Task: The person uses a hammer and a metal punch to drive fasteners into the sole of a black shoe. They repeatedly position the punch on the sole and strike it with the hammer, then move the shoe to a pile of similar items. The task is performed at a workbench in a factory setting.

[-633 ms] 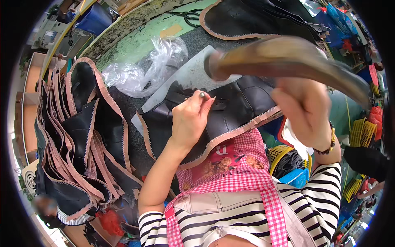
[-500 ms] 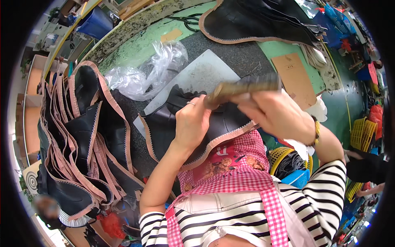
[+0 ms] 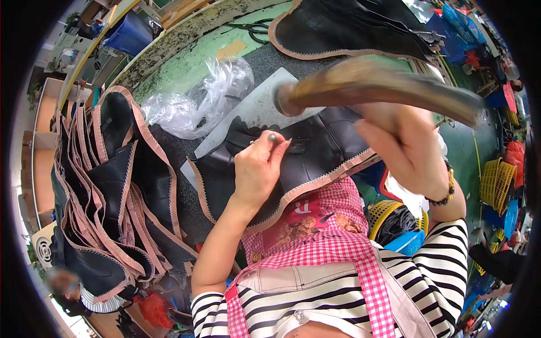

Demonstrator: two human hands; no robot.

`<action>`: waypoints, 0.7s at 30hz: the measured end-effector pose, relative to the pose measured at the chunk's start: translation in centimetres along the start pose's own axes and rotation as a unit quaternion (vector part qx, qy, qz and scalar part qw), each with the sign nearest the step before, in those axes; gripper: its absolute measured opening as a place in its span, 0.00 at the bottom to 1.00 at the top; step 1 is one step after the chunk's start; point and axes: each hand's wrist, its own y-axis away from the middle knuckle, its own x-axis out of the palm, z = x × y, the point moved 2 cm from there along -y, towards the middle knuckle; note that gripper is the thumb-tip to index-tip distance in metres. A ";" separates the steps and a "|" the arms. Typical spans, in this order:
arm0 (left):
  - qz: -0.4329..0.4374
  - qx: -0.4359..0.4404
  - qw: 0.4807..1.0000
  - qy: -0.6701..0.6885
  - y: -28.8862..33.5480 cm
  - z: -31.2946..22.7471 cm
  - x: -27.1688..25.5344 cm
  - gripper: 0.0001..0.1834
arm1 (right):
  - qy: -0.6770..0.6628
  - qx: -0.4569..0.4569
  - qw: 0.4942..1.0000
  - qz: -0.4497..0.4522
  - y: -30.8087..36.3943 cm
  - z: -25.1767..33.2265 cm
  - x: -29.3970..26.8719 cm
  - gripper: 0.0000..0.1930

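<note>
My left hand (image 3: 255, 172) pinches a small metal punch (image 3: 272, 137), seen from its round top end, over a black leather upper (image 3: 315, 169). Pinkish zigzag-stitched edging borders this leather, which spreads across the bench and overhangs its near side above my apron. In my right hand (image 3: 408, 146) is a hammer (image 3: 372, 90), blurred by motion, its worn brownish head raised above the leather and apart from the punch. My right fingers are partly smeared. Under the leather lies a pale flat board (image 3: 282, 93).
A stack of similar black leather uppers (image 3: 101, 197) fills the left side; another upper (image 3: 338, 28) lies at the back. Crumpled clear plastic (image 3: 203, 101) and black-handled scissors (image 3: 256, 28) rest on the green bench. A yellow basket (image 3: 386, 214) stands below, at right.
The hammer has lifted away from the punch, up and to the right, uncovering the punch's top. My left hand has stayed nearly in place.
</note>
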 end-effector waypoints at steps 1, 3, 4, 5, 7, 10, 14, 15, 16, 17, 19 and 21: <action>-0.003 0.052 0.998 -0.047 -0.6 -0.8 0.0 0.04 | 0.006 -0.054 0.998 -0.019 0.1 1.0 -0.5 0.13; -0.008 0.076 0.993 -0.090 0.0 -0.5 0.3 0.05 | 0.081 -0.020 0.989 0.120 0.6 0.8 0.7 0.12; -0.006 0.033 0.998 -0.057 0.2 -0.3 0.4 0.04 | 0.104 0.034 0.980 0.166 0.7 -0.3 1.2 0.12; -0.008 -0.007 1.000 -0.024 0.3 0.0 0.6 0.04 | 0.096 0.107 0.969 0.202 0.3 -1.5 0.9 0.12; 0.014 -0.108 0.982 0.152 0.6 0.9 0.3 0.04 | 0.106 0.173 0.971 0.128 1.4 -3.7 -0.3 0.14; 0.082 0.035 0.996 0.002 -2.0 -1.7 -2.5 0.05 | 0.164 0.153 0.974 0.025 3.6 -8.3 -1.8 0.15; 0.218 0.136 0.944 -0.206 -3.6 -0.5 -3.9 0.08 | 0.234 0.080 0.969 0.002 2.3 -11.2 -0.5 0.14; 0.234 0.129 0.932 -0.245 -3.5 -0.8 -4.1 0.09 | 0.249 0.062 0.966 0.006 1.6 -11.6 0.3 0.14; 0.243 0.153 0.922 -0.260 -3.1 -1.1 -4.4 0.09 | 0.254 0.048 0.966 0.014 0.6 -12.0 1.4 0.14; 0.258 0.182 0.908 -0.275 -2.8 -2.1 -4.4 0.09 | 0.259 0.044 0.965 0.017 0.3 -12.4 2.0 0.14; 0.281 0.250 0.881 -0.287 -1.8 -5.9 -5.3 0.08 | 0.258 0.035 0.965 0.015 -0.4 -13.2 2.9 0.14; 0.302 0.249 0.871 -0.296 -0.2 -10.7 -8.3 0.09 | 0.281 0.005 0.960 0.014 -0.8 -13.9 4.2 0.13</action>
